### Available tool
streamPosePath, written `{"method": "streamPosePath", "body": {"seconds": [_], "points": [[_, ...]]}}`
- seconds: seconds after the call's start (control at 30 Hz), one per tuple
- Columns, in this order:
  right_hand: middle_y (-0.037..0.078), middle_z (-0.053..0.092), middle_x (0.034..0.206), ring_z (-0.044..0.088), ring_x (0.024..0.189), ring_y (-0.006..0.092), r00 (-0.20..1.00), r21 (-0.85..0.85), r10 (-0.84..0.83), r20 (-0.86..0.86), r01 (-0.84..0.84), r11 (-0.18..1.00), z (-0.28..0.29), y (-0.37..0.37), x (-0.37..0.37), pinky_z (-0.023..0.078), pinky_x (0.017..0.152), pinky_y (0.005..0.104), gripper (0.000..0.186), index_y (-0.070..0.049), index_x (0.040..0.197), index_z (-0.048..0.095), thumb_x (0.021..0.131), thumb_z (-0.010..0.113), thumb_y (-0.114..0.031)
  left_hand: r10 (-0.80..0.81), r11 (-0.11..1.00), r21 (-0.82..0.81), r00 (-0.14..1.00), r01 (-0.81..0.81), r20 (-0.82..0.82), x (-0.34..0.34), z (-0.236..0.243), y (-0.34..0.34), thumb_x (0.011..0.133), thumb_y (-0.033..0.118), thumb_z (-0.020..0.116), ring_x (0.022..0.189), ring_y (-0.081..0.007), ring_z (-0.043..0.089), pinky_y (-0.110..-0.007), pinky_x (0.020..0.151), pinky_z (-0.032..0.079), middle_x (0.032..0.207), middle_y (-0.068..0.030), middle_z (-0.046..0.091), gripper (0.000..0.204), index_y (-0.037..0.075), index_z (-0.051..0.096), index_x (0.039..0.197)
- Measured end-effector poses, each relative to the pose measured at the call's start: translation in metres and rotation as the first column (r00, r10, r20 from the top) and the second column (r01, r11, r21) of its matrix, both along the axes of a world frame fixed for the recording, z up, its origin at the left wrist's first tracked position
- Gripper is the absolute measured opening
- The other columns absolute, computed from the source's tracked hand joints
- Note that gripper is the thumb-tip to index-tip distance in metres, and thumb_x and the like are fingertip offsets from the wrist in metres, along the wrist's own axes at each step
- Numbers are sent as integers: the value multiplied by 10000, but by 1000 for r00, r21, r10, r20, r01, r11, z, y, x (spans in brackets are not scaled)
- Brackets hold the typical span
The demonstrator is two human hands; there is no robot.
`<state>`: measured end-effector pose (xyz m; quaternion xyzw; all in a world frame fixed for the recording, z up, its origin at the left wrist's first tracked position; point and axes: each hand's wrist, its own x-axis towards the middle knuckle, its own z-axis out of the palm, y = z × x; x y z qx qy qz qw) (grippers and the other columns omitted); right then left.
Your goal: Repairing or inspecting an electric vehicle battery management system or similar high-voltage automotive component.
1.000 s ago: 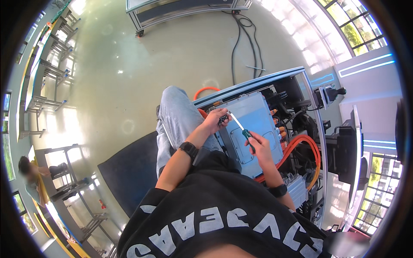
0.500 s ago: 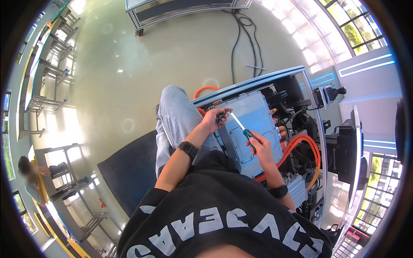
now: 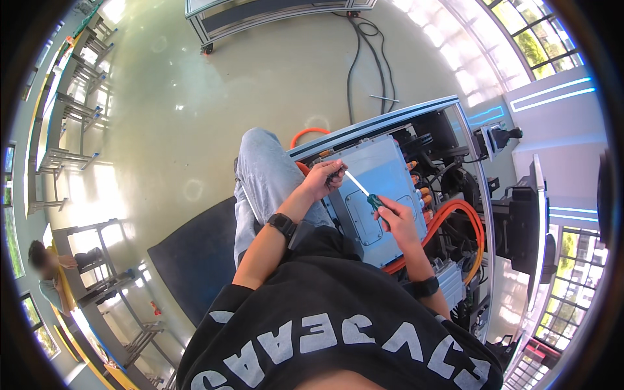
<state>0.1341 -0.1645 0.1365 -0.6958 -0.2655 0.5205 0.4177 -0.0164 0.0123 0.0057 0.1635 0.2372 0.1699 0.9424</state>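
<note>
My right hand is closed round the green handle of a screwdriver, whose bright shaft slants up to the left. The tip reaches the fingers of my left hand. Those fingers are curled round a small dark piece, partly hidden by the hand; I cannot make out its kind. Both hands are above a large light-blue metal box with a bolted cover plate on its face.
The box sits in an aluminium-profile frame with thick orange cables and black parts to its right. A dark mat lies left of my legs. Black cables trail across the floor. Far left, another person is by a rack.
The screwdriver tip and both hands stay nearly in place, with only slight shifts. The whole view has moved a little; the far person's arm has shifted.
</note>
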Motion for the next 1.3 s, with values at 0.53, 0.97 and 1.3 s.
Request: {"method": "streamPosePath", "body": {"seconds": [0.53,0.97,1.3], "points": [[68,599,762,474,498,102,865,-138,-218,-452,174,975,-10,1,8,352,429,242,299,63,1122,593,886,540,-113,16,999,-33,1000,-15,10,0,1,2,936,244,570,555,-85,387,-210,502,327,691,-21,494,256,-11,557,923],[100,603,769,486,488,109,827,-161,-278,-489,227,960,-16,1,-3,312,401,230,315,77,1136,564,880,550,-106,-38,996,81,999,38,8,-2,1,5,933,258,570,552,-78,384,-213,512,314,685,-7,501,265,-6,587,959],[70,617,729,477,471,87,916,-38,-378,-138,376,926,-15,12,73,290,373,201,320,28,1122,613,844,592,-128,-75,997,-37,991,71,-112,-1,9,1,953,332,505,551,-83,404,-218,492,323,693,-13,506,398,-47,561,1062]]}}
